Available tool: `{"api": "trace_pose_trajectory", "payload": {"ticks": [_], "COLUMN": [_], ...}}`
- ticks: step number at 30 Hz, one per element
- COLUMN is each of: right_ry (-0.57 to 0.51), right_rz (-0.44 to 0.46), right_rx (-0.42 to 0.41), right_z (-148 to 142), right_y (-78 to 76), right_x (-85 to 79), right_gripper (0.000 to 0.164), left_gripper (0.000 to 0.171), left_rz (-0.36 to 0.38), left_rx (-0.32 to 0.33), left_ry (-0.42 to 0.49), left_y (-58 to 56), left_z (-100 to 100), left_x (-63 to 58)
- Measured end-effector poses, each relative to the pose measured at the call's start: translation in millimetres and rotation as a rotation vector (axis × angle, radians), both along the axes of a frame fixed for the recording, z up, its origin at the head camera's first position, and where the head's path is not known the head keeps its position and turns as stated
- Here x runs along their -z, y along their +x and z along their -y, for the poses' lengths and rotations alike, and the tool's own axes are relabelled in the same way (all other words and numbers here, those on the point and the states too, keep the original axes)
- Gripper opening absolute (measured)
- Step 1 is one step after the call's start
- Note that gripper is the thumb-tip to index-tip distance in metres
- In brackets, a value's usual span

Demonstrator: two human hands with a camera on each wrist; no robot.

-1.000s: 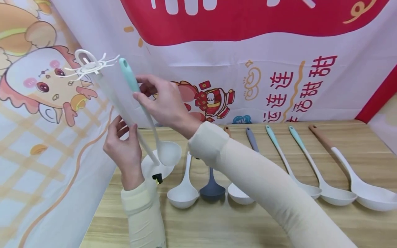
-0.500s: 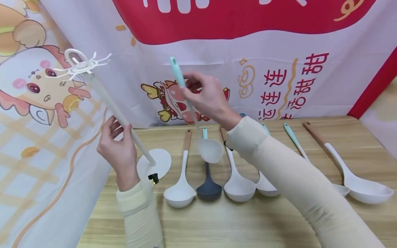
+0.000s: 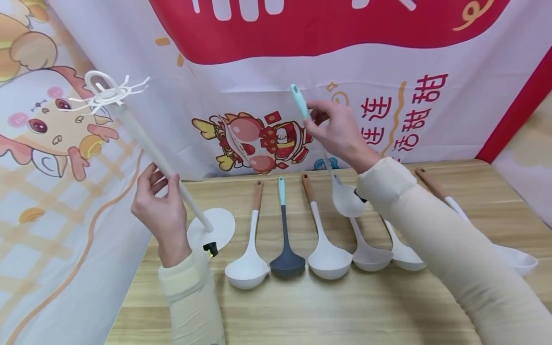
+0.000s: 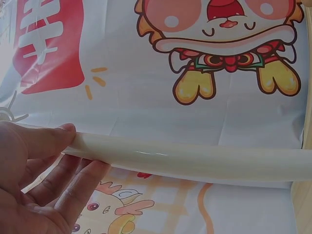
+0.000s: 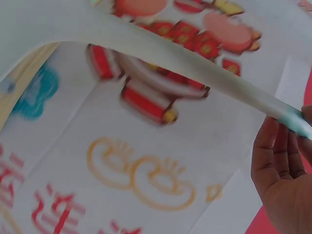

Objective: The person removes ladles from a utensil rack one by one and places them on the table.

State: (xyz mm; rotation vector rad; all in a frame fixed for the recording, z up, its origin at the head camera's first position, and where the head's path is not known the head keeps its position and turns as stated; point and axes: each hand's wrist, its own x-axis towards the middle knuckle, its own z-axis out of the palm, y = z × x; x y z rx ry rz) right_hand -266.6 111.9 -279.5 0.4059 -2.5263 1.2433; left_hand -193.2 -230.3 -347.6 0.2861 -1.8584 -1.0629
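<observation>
My left hand [image 3: 159,213] grips the pole [image 3: 148,146] of a white utensil stand, leaning to the left. Its ring of hooks [image 3: 105,97] holds nothing; its round base [image 3: 225,226] is at the table's left. In the left wrist view, thumb and fingers are on either side of the pole [image 4: 195,158]. My right hand [image 3: 338,132] pinches the mint handle of a white ladle [image 3: 347,200], raised bowl-down over the row of ladles. The right wrist view shows this ladle's stem [image 5: 204,66] running into the fingers.
On the wooden table [image 3: 297,311] lie several ladles side by side: a white one [image 3: 247,272] with a brown handle, a dark grey one [image 3: 287,263], another brown-handled one [image 3: 329,261], and a large white one [image 3: 517,258] partly behind my right sleeve. Printed cloth hangs behind.
My right hand has carried the mint-handled ladle away from the stand to the right, over the row. My left hand stays on the pole; the view has shifted slightly.
</observation>
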Motion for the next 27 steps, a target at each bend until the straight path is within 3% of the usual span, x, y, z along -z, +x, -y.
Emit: {"api": "trace_pose_trajectory", "payload": {"ticks": [9,18,27], "right_ry": [0.264,0.483,0.544], "right_rz": [0.1,0.204,0.371], "right_rx": [0.101,0.118,0.177], "right_z": [-68.7,-147.6,-222.3], "right_y": [-6.6,-19.0,-15.9], "right_x": [11.4,22.8,37.2], "right_gripper": [0.04,0.041,0.048], "left_gripper": [0.035,0.035,0.036], "left_rz": [0.006,0.002,-0.001], "left_rx": [0.004,0.002,0.011], "left_ry": [0.008,0.0,0.032], "left_y": [-0.9,-0.7,0.7], "left_z": [-0.3,1.2,0.5], "left_x": [1.6,3.2,1.4]}}
